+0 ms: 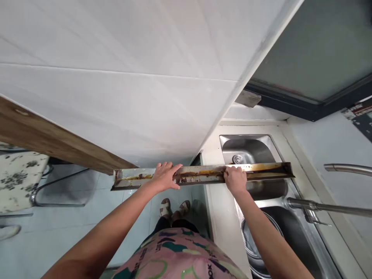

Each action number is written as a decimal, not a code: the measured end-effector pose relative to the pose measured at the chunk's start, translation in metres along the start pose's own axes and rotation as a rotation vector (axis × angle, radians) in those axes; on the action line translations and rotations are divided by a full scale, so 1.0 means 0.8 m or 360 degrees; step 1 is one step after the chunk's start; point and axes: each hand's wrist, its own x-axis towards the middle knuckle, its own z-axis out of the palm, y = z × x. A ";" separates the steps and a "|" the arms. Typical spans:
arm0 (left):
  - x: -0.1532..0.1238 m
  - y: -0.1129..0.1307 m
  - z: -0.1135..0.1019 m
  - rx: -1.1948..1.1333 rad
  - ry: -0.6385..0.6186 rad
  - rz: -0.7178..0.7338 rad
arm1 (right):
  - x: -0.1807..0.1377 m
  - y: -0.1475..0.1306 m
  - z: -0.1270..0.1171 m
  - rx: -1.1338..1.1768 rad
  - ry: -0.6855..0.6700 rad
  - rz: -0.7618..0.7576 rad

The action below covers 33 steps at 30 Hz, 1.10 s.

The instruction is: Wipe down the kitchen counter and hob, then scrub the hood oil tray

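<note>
A long, narrow metal trough (203, 169) lies level across the view, its inside streaked with brown and yellow grease. My left hand (167, 176) grips it left of the middle, fingers over the far rim and thumb spread inside. Farther right, my right hand (236, 179) is closed on the trough, fingers curled over it. Whether that hand also has something small under its fingers is hidden. The trough's right end reaches over the steel sink, while its left end is above the floor.
A double steel sink (247, 149) is set in a pale counter (222, 217) on the right. A basin (252, 242) sits in the near bowl, beside a faucet (308, 203). A white wall panel (130, 108) rises ahead. At left are a wooden post (52, 133) and a patterned chair (21, 180).
</note>
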 end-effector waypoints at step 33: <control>-0.016 0.005 -0.003 0.0010 0.0109 -0.0067 | -0.003 -0.011 -0.008 0.0118 0.0062 0.0155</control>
